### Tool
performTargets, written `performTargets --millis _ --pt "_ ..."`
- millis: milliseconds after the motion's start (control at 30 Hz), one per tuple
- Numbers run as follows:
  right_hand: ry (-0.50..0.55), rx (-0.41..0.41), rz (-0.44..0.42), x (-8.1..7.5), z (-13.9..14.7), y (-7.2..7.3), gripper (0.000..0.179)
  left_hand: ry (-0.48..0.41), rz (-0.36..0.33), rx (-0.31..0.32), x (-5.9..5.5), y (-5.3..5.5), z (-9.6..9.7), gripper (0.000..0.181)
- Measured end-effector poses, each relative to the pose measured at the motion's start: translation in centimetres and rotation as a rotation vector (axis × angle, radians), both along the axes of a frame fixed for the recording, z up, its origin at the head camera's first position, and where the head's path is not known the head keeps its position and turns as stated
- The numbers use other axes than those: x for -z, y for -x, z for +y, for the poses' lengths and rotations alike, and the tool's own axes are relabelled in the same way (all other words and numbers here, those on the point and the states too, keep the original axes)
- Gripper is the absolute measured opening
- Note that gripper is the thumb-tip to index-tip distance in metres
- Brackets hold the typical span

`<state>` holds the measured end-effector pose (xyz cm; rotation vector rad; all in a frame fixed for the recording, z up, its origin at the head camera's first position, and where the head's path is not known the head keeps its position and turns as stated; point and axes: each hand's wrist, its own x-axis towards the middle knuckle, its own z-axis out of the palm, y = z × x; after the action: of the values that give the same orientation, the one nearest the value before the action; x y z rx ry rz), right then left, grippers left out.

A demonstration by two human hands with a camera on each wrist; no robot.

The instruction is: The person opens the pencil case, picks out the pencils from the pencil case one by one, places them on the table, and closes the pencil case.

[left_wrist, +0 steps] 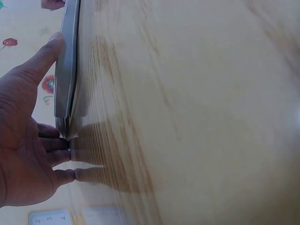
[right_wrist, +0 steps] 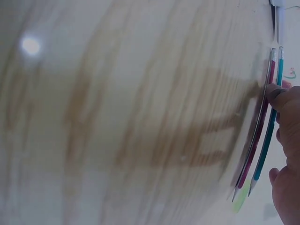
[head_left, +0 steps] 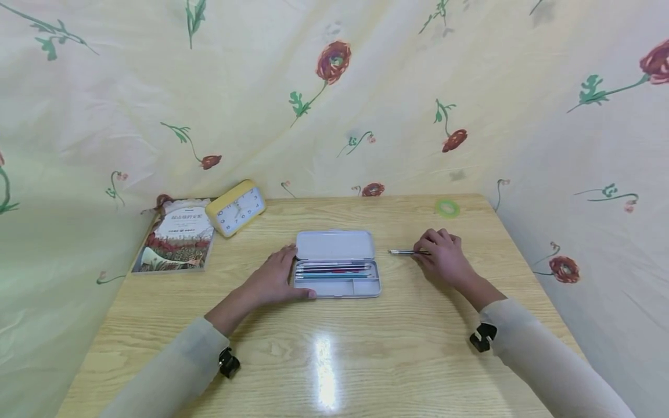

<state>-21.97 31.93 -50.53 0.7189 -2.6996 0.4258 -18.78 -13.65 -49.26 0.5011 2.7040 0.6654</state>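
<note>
An open, pale grey pencil case (head_left: 337, 287) lies on the table with its lid (head_left: 334, 245) folded back. Several pencils (head_left: 333, 271) lie side by side in its rear compartment. My left hand (head_left: 275, 276) rests against the case's left end, thumb stretched along the front edge; in the left wrist view the thumb (left_wrist: 47, 54) touches its side wall. To the right of the case, my right hand (head_left: 441, 255) pinches two pencils. The right wrist view shows them as a red pencil (right_wrist: 263, 110) and a teal pencil (right_wrist: 267, 136), close over the tabletop.
A yellow alarm clock (head_left: 237, 208) stands at the back left, beside a book (head_left: 175, 235) with an illustrated cover. A green roll of tape (head_left: 448, 208) lies near the back right edge. Flower-patterned cloth (head_left: 261, 87) hangs behind the wooden table (head_left: 282, 371).
</note>
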Motion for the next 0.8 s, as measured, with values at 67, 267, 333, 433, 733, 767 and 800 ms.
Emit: performTargets --millis 67,267,333,433,733,767,800 --pt "-0.011 -0.001 0.003 0.27 0.16 0.03 0.014 0.002 -0.001 0.0 0.0 -0.01 -0.01 0.136" --pt "-0.035 -0.01 0.032 0.68 0.06 0.21 0.013 -0.01 -0.008 -0.004 -0.21 -0.13 0.0 0.136" --pt "-0.035 -0.013 0.035 0.72 -0.09 0.25 0.012 -0.014 -0.006 -0.005 -0.22 -0.13 0.02 0.136" --pt "-0.037 -0.012 0.032 0.68 -0.26 0.24 0.011 -0.017 -0.004 -0.004 -0.17 -0.07 0.03 0.135" --pt "-0.046 -0.009 0.034 0.49 -0.63 0.05 0.011 -0.017 -0.014 -0.005 -0.16 -0.05 0.01 0.135" --pt "-0.047 -0.008 0.033 0.52 -0.62 0.04 0.01 -0.017 -0.014 -0.004 -0.16 -0.05 0.0 0.136" --pt "-0.048 -0.006 0.034 0.55 -0.6 0.03 0.01 -0.018 -0.014 -0.003 -0.16 -0.05 -0.01 0.136"
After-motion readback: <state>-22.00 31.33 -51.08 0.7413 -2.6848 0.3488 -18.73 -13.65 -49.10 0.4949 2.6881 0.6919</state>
